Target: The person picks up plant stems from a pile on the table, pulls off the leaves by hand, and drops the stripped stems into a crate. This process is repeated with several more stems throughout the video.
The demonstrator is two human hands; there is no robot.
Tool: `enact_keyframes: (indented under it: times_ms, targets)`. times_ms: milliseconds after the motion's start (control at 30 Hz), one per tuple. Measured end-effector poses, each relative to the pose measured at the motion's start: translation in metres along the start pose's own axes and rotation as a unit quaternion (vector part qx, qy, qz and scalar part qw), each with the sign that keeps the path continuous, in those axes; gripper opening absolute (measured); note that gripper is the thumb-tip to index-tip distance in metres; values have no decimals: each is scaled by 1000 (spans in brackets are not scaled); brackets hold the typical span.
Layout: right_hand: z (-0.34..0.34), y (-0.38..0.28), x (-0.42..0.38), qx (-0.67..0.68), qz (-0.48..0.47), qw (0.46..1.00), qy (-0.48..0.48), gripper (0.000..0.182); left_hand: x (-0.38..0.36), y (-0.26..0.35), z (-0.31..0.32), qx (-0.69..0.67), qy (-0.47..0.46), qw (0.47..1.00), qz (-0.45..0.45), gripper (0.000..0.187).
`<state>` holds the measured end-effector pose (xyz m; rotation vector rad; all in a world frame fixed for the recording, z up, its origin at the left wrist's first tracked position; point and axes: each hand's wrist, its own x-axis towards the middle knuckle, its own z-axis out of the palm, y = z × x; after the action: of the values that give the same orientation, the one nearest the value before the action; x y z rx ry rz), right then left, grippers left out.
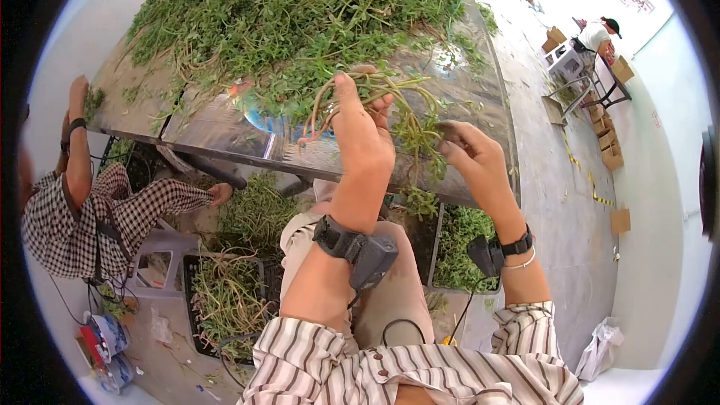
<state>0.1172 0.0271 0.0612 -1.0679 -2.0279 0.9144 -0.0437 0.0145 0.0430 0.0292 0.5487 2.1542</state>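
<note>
In front of the herb pile, the left hand grips limp, light stems mid-length, while the right hand pinches their leafy ends.

green herb stems, brown-striped sleeves, black-checked clothes, silver table

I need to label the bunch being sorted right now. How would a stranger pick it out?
Start at the shiny metal table heaped with greens. At its near edge, the left hand lifts a small bunch of stems. Unlike the heap, it is raised and dangling.
</note>
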Motion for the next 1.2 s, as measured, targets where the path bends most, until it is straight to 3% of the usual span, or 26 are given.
enact_keyframes:
  times_ms: [100,200,400,667,800,867,1000,1067,1133,1200]
  targets:
    - [8,5,13,9,-20,999,-31,20,0,1,-2,4,13,1000,-8,35]
    - [8,8,24,-30,-57,998,15,18,6,0,-7,-1,25,1000,-7,35]
    - [-10,28,33,-32,-23,996,78,17,17,-3,-28,0,-6,999,31,36]
    - [-45,40,26,89,53,983,150,15,18,0,-39,-12,-13,999,49,33]
    - [-57,33,29,141,18,972,188,13,15,3,-36,3,26,997,72,22]
    - [-62,21,33,48,-15,980,193,13,14,2,-33,82,-11,989,120,21]
    - [-51,-18,39,-15,-93,980,175,14,-1,-1,-16,143,-39,985,94,20]
    - [-44,-31,47,-58,-145,981,111,15,-6,-1,-7,170,-132,969,117,19]
    - [-34,-43,54,-68,-157,982,77,15,-3,-3,-11,188,-136,968,98,21]
    - [-24,-52,61,-77,-169,982,45,15,-1,-3,-10,215,-205,951,86,21]
